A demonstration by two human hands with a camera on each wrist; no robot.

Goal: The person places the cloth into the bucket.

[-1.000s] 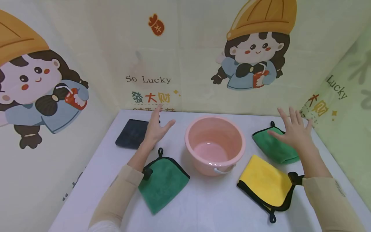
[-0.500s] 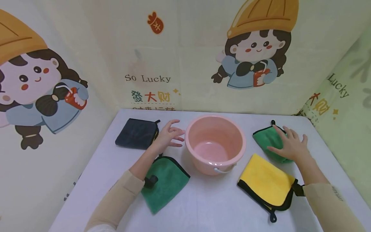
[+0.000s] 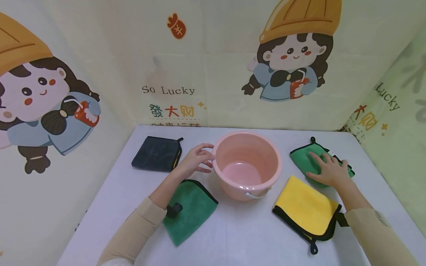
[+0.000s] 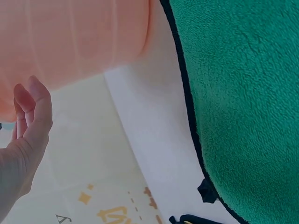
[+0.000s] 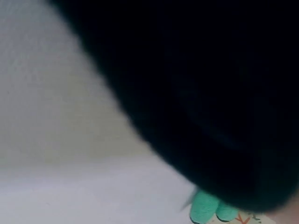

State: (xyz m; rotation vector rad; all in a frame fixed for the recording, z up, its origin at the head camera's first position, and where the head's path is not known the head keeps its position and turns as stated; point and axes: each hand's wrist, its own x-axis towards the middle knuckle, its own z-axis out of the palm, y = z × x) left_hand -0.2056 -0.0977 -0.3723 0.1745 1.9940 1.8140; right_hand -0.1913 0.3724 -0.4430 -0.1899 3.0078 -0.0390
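A pink bucket stands upright mid-table, its white handle lowered at the front. My left hand is at the bucket's left rim with fingers loosely bent; whether the fingertips touch it, I cannot tell. In the left wrist view, the left hand appears beside the bucket. My right hand lies over the folded green cloth at the back right, fingers spread. A large dark blurred shape covers much of the right wrist view, with a little green cloth below it.
A folded yellow cloth with black edging lies right of the bucket, near the right forearm. Another green cloth lies under the left forearm. Back left is a folded dark cloth. Patterned sheets rise behind the white table.
My left hand has swung right from above the dark cloth to the bucket's rim. My right hand has come down onto the green cloth at the back right.
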